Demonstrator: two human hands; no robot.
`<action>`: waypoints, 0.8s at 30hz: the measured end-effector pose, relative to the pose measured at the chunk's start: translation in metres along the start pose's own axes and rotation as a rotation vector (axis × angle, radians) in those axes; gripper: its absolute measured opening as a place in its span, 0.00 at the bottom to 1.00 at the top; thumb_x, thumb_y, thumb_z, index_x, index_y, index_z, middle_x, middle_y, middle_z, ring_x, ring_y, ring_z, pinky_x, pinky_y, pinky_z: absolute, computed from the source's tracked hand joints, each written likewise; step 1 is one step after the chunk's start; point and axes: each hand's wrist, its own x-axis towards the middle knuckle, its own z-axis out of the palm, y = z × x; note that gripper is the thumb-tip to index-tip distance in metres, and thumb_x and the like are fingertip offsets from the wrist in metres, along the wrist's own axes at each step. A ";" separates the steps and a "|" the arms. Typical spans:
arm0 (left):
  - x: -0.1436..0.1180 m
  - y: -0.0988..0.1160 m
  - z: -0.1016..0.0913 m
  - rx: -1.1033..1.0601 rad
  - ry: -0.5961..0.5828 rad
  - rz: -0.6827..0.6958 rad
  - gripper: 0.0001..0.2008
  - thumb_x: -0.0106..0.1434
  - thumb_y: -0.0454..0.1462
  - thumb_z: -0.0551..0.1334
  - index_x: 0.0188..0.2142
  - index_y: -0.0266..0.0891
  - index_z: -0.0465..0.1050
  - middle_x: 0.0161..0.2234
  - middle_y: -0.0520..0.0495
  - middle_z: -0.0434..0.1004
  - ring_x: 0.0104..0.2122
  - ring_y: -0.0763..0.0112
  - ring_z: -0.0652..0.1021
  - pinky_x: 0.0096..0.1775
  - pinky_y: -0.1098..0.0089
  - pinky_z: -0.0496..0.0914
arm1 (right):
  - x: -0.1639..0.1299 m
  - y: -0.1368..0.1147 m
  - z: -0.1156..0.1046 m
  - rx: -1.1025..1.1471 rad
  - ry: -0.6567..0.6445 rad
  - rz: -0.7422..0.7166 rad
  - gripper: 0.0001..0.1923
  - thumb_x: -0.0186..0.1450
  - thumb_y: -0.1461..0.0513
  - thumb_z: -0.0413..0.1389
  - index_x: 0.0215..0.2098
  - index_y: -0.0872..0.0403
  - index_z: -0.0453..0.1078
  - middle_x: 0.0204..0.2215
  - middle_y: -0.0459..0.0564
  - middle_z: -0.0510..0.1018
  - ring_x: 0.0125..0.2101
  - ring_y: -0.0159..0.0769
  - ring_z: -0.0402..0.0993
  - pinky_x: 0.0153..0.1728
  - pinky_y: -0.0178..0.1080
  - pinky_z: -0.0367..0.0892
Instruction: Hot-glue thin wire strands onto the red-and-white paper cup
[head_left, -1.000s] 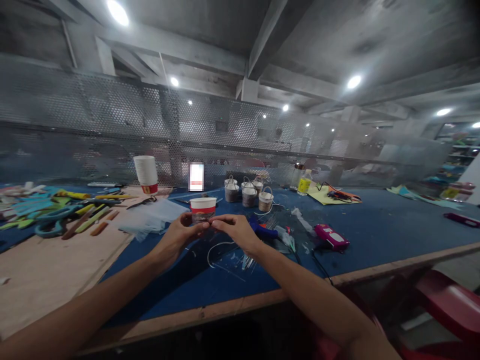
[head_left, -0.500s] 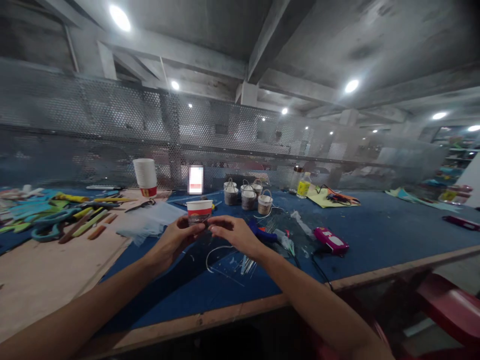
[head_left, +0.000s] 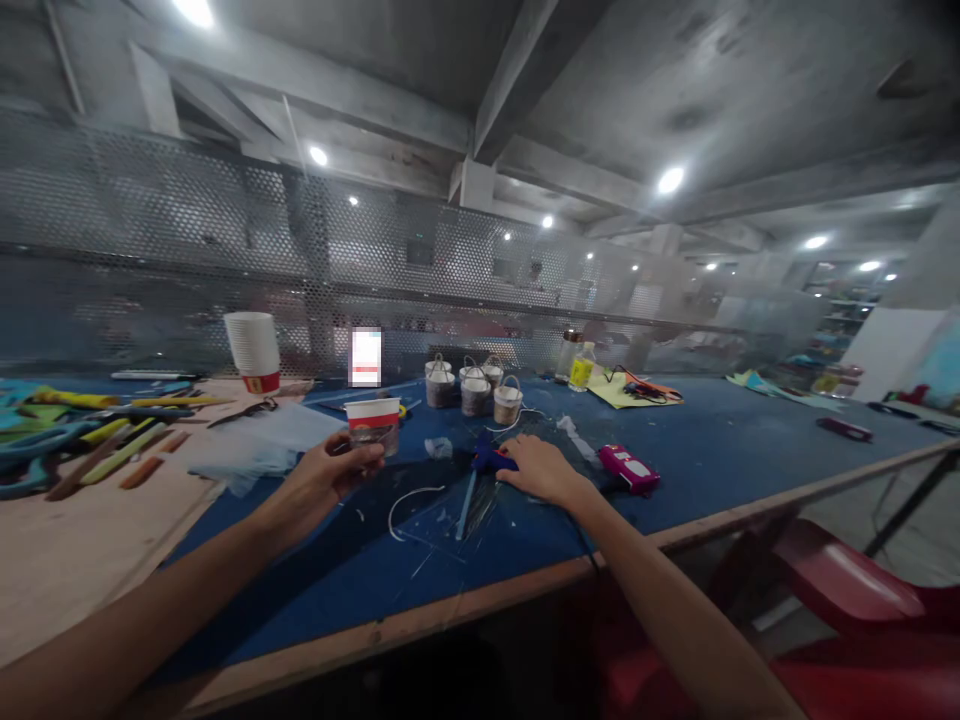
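My left hand [head_left: 337,470] is closed around a small paper cup [head_left: 373,415], white and red at the top with a dark brownish wrap round its lower part. The cup is upright, just above the blue tabletop. To the right, my right hand [head_left: 541,468] reaches down with its fingers wrapped over the handle of a blue hot glue gun [head_left: 489,456]. The gun lies on the table among thin clear strands, and my palm hides part of it. A curved white cord [head_left: 397,510] lies between my hands.
Several small handled cup baskets [head_left: 474,395] stand behind. On the left are a cup stack [head_left: 253,352], sheer fabric [head_left: 255,440] and scissors [head_left: 45,440]. A magenta box-like device [head_left: 630,470], a yellow-labelled bottle [head_left: 581,368] and paper sheets [head_left: 626,390] are on the right.
My right hand has left the cup and moved right and down onto the glue gun. My left hand still holds the cup. The view has turned slightly to the right.
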 end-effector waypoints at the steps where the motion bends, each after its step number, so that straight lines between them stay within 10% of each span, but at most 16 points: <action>1: -0.001 0.001 0.001 -0.010 0.002 0.002 0.19 0.49 0.30 0.79 0.40 0.37 0.79 0.33 0.48 0.84 0.29 0.74 0.82 0.33 0.76 0.78 | 0.001 -0.002 0.005 -0.031 -0.006 -0.004 0.22 0.72 0.56 0.58 0.60 0.58 0.71 0.55 0.63 0.78 0.56 0.53 0.74 0.54 0.46 0.67; 10: -0.010 0.009 0.007 -0.059 -0.045 -0.012 0.16 0.52 0.30 0.78 0.39 0.37 0.81 0.30 0.49 0.83 0.27 0.74 0.80 0.33 0.75 0.77 | -0.001 -0.017 0.011 0.004 0.134 0.035 0.24 0.72 0.64 0.52 0.66 0.60 0.65 0.55 0.65 0.75 0.49 0.50 0.79 0.47 0.44 0.71; 17: -0.011 0.011 0.009 -0.152 -0.079 -0.032 0.16 0.52 0.28 0.76 0.41 0.37 0.83 0.34 0.47 0.84 0.26 0.76 0.77 0.33 0.74 0.76 | 0.004 -0.008 -0.009 0.736 0.451 -0.066 0.22 0.68 0.53 0.59 0.56 0.55 0.73 0.48 0.55 0.80 0.45 0.44 0.78 0.48 0.43 0.70; 24: -0.008 0.011 0.007 -0.173 -0.135 -0.035 0.18 0.53 0.30 0.76 0.44 0.36 0.83 0.37 0.45 0.84 0.26 0.76 0.75 0.33 0.73 0.74 | 0.026 -0.060 -0.019 1.209 0.327 -0.138 0.21 0.62 0.45 0.65 0.40 0.54 0.79 0.31 0.48 0.79 0.31 0.36 0.72 0.35 0.39 0.68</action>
